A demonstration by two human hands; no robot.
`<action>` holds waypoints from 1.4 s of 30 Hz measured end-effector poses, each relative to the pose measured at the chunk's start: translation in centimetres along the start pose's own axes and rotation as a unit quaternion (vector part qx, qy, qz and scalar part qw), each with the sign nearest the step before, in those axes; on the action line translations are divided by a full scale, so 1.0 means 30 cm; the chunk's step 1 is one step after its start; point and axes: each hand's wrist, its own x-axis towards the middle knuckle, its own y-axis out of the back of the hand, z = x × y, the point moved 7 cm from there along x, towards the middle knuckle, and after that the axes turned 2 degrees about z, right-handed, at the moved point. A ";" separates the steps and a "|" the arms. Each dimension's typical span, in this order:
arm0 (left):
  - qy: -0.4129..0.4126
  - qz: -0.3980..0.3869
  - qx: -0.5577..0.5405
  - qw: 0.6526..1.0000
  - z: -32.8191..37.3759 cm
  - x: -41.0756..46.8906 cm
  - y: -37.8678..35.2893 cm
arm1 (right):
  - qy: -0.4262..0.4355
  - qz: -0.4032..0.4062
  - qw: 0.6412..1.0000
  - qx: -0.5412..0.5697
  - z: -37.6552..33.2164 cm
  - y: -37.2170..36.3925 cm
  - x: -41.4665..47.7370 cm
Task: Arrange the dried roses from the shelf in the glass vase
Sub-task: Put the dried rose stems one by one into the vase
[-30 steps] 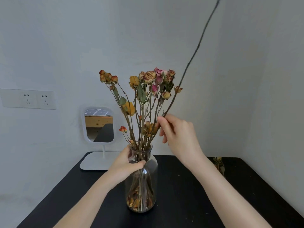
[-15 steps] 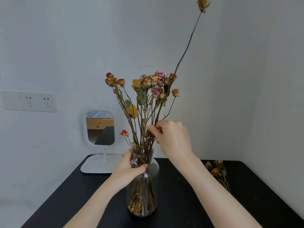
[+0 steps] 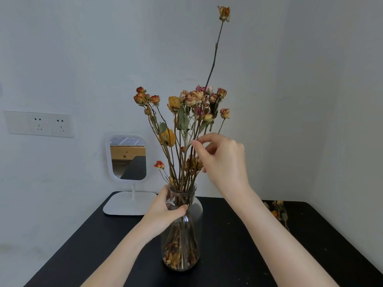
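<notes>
Head camera, looking forward and down at a black table [image 3: 238, 235] set in the corner of a pale room. The table's back edge meets the wall; its right side runs close along the right-hand wall. The front left part of the tabletop is bare, and so is the stretch between the vase and the right edge.

A clear glass vase [image 3: 182, 241] stands upright near the middle of the table. A bunch of dried roses [image 3: 186, 104] rises from its narrow neck, their stems crowded together at the rim, with dry petals and leaves gathered in the bottom. One long rose [image 3: 224, 13] stands far above the rest, its bare stem leaning right towards the upper wall, with open air around it.

The left hand [image 3: 165, 210] wraps the neck of the vase, thumb across the front and fingers behind the glass. The right hand [image 3: 223, 160] is raised beside the stems, wrist bent, thumb and forefinger pinched together at mid-height on the stems; which stem they hold cannot be told.

A small white standing mirror [image 3: 128, 158] sits at the back left, well apart from the vase. A few more loose roses [image 3: 277, 212] lie on the table at the back right. A white wall socket [image 3: 39, 124] is on the left wall.
</notes>
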 end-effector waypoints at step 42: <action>-0.002 0.004 -0.005 1.000 -0.005 -0.011 0.002 | -0.013 -0.043 0.999 0.001 0.061 -0.101 -0.079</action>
